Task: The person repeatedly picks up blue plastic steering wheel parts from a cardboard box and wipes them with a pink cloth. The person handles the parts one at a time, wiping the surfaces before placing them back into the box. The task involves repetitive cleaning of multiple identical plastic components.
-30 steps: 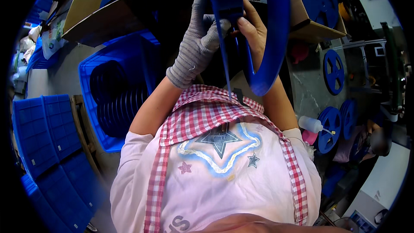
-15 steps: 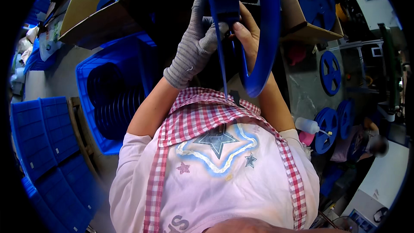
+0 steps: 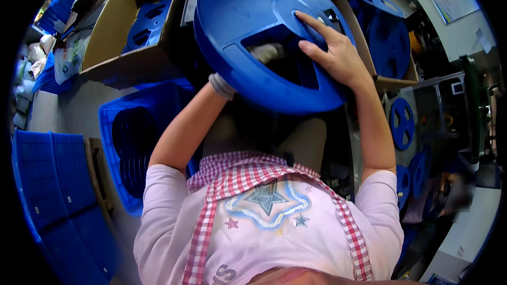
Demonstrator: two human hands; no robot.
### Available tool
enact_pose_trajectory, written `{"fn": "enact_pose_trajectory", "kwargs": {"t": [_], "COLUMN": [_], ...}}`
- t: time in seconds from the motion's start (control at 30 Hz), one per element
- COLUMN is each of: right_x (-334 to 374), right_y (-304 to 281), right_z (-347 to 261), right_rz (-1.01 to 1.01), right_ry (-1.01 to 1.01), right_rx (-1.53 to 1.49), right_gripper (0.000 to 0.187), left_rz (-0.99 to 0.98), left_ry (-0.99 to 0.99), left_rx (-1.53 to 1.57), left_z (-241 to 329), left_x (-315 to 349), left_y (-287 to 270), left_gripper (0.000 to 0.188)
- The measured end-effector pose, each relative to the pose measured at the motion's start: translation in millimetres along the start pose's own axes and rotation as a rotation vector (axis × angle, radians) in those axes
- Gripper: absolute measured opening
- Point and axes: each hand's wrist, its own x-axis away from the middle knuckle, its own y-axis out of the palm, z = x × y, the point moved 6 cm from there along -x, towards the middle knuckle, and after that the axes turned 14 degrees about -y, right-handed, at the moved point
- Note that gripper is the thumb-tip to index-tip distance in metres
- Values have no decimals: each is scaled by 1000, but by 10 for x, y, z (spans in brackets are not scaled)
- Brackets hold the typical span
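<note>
A large blue plastic reel (image 3: 248,68), with a round hub and cut-out windows, is held in front of me, its face turned up and slightly tilted. My left hand (image 3: 266,51), in a grey knitted glove, is beneath the reel and supports it. Part of the glove shows through a window and its cuff at the near left edge; the rest is hidden. My bare right hand (image 3: 335,53) lies over the reel's right side. Its index finger reaches the hub and its thumb is stretched apart.
Open cardboard boxes with blue reels stand at the far left (image 3: 121,66) and far right (image 3: 412,76). A blue crate (image 3: 113,153) of dark discs sits left, beside stacked blue bins (image 3: 58,179). More blue reels (image 3: 402,124) are at right, where another person (image 3: 443,195) appears blurred.
The reel has turned from nearly edge-on to face-up. My right hand has moved from between its flanges onto the upper face; my gloved left hand is now mostly hidden underneath.
</note>
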Motion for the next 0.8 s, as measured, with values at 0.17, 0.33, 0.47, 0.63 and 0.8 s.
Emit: {"fn": "enact_pose_trajectory", "kwargs": {"t": [0.17, 0.33, 0.47, 0.63, 0.8], "right_x": [-1094, -2014, -2342, -2344, -2226], "right_y": [-21, -195, 156, 217, 180], "right_z": [665, 384, 1075, 1051, 716], "right_rz": [-43, -299, -251, -230, -301], "right_ry": [-38, 186, 16, -56, 159], "right_rx": [83, 613, 275, 167, 202], "right_gripper": [75, 70, 66, 69, 72], "left_rz": [58, 559, 482, 394, 227], "left_ry": [32, 523, 474, 209, 359], "left_rx": [113, -1904, -1449, -1288, -1773], "left_z": [307, 785, 865, 791, 783], "left_x": [-780, -960, -865, -753, -498], "left_y": [-999, -1621, -1544, -1612, -1433], "left_gripper": [47, 14, 12, 19, 33]}}
